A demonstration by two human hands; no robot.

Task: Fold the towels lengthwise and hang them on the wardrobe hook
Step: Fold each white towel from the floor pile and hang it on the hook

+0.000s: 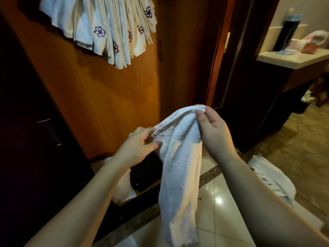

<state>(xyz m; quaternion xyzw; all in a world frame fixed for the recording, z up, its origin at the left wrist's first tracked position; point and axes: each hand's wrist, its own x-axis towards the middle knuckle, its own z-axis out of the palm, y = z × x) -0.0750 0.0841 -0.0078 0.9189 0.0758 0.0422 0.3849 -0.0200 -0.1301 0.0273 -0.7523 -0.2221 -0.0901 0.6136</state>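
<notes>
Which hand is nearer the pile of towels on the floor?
Right. The right hand is above and left of the pile of towels; the left hand is farther left, beyond the held towel.

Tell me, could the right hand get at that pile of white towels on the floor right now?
Probably not yet. The right hand is pinching the top hem of the white towel, which the left hand also grips. The floor pile lies low beside the right forearm with nothing blocking it, but the hand is occupied.
</notes>
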